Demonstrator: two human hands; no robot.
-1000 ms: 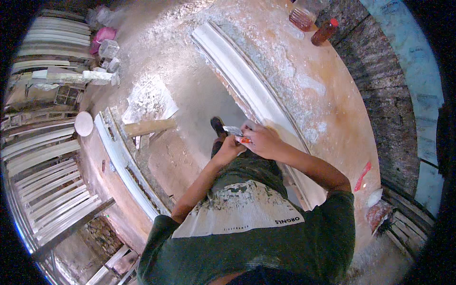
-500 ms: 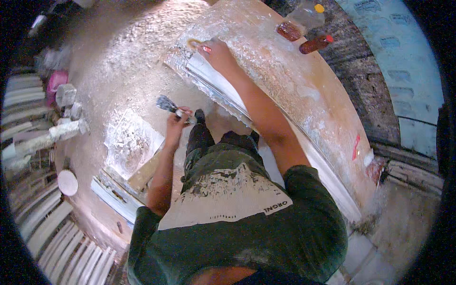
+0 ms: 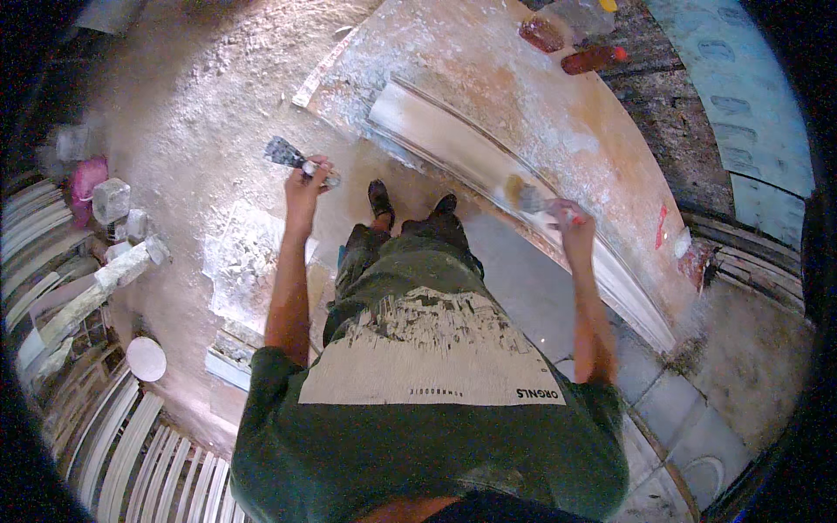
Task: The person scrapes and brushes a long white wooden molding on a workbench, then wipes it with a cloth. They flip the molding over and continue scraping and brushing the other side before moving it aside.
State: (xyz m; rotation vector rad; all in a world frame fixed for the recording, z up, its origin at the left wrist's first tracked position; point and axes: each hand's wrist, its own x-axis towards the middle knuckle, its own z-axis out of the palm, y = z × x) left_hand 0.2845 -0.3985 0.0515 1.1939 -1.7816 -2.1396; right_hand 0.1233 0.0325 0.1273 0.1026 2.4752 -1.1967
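Note:
My right hand (image 3: 571,218) is closed around a paintbrush (image 3: 526,193) with yellowish bristles; a bit of red shows at its grip. The brush, slightly blurred, is over a long white grooved moulding form (image 3: 436,122) that runs along the near edge of the table. Out to the left, my left hand (image 3: 309,177) grips a hand tool (image 3: 283,152) with a dark, flared, white-spotted head. Whether that head is bristles or a blade I cannot tell. It is held over the floor, apart from the table.
The plaster-stained table (image 3: 558,122) carries a dark red bottle (image 3: 593,59) at its far edge and a small red strip (image 3: 661,225). White material on a sheet (image 3: 248,257) lies on the floor at left. Beyond stand a pink container (image 3: 87,179), a round white disc (image 3: 146,359) and stacked white strips (image 3: 131,453).
My right hand has drawn the brush from the form's far left end toward me and to the right. My left hand has shifted slightly up and left with its tool.

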